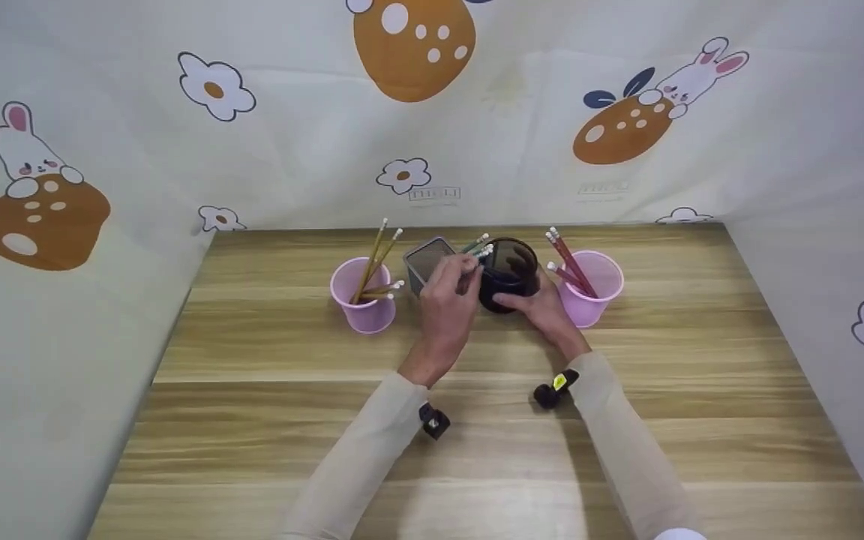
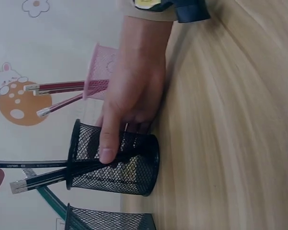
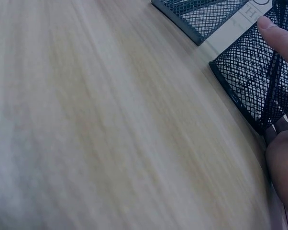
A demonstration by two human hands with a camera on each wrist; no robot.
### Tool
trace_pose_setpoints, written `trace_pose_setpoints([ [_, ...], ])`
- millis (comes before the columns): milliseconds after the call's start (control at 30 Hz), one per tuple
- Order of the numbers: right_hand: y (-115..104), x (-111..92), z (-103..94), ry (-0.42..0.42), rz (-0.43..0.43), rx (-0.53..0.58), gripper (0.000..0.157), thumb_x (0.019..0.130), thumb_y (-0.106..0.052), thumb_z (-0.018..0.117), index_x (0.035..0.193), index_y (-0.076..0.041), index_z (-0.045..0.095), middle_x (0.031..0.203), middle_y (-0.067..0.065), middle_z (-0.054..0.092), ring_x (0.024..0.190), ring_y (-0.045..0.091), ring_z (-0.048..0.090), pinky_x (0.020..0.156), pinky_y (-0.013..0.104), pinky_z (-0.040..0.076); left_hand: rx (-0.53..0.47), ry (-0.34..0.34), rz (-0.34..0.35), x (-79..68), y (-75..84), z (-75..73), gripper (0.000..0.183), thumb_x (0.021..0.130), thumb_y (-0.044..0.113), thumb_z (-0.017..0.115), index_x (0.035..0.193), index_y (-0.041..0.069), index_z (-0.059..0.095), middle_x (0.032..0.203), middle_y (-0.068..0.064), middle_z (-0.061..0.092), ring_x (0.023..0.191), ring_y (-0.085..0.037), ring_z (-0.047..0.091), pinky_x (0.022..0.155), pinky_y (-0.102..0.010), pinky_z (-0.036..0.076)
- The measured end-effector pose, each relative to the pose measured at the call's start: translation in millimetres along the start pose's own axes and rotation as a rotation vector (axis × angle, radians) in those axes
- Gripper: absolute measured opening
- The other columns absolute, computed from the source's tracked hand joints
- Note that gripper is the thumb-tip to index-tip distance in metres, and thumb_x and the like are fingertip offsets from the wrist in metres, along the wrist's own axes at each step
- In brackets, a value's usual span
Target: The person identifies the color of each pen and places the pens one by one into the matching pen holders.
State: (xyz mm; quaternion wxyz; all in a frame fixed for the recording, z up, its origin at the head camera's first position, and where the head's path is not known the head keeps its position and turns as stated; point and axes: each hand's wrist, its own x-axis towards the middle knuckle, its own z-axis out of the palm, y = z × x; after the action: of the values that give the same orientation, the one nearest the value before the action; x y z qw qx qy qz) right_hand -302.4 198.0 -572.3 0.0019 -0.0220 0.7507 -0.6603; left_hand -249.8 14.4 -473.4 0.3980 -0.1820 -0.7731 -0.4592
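Observation:
My left hand [image 1: 448, 296] pinches a black pencil [image 2: 34, 164] near its upper end, at the left edge of the left wrist view. The pencil's lower part reaches into a round black mesh pencil cup [image 1: 505, 296]. Fingers and thumb of my right hand [image 1: 548, 304] grip this cup round its side, the thumb toward me. More black pencils [image 2: 43, 179] with white eraser ends lean inside the same cup. Just left of it stands a square mesh pencil holder [image 1: 421, 262], partly covered by my left hand, with green pencils [image 2: 53, 200] in it.
To the left stands a pink cup [image 1: 368, 321] with several yellow pencils [image 1: 376, 259]. Close to my right hand, another pink cup [image 1: 589, 309] bears red pencils [image 1: 574, 266]. A patterned cloth wall [image 1: 312, 150] rises behind the wooden table [image 1: 252, 427].

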Motion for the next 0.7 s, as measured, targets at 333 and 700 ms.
trace_pose_setpoints([
  [333, -31.5, -14.7, 1.1, -0.019, 0.003, -0.024, 0.085, 0.076, -0.01, 0.085, 0.148, -0.001, 0.041, 0.146, 0.024, 0.052, 0.138, 0.036, 0.048, 0.122, 0.043, 0.032, -0.007, -0.031, 0.016, -9.1, -7.5, 5.3, 0.009, 0.084, -0.005, 0.073, 0.091, -0.002, 0.07, 0.088, -0.012, 0.073, 0.082, -0.022, 0.073, 0.078, -0.016, 0.059],
  [700, -29.8, -14.0, 2.0, -0.039, 0.024, 0.008, 0.086, 0.076, -0.009, 0.085, 0.149, -0.003, 0.041, 0.147, 0.022, 0.052, 0.139, 0.032, 0.046, 0.122, 0.039, 0.032, 0.012, -0.022, 0.014, -15.3, -13.3, 7.3, 0.007, 0.085, -0.007, 0.071, 0.087, -0.001, 0.068, 0.085, -0.012, 0.072, 0.078, -0.021, 0.072, 0.073, -0.017, 0.059],
])
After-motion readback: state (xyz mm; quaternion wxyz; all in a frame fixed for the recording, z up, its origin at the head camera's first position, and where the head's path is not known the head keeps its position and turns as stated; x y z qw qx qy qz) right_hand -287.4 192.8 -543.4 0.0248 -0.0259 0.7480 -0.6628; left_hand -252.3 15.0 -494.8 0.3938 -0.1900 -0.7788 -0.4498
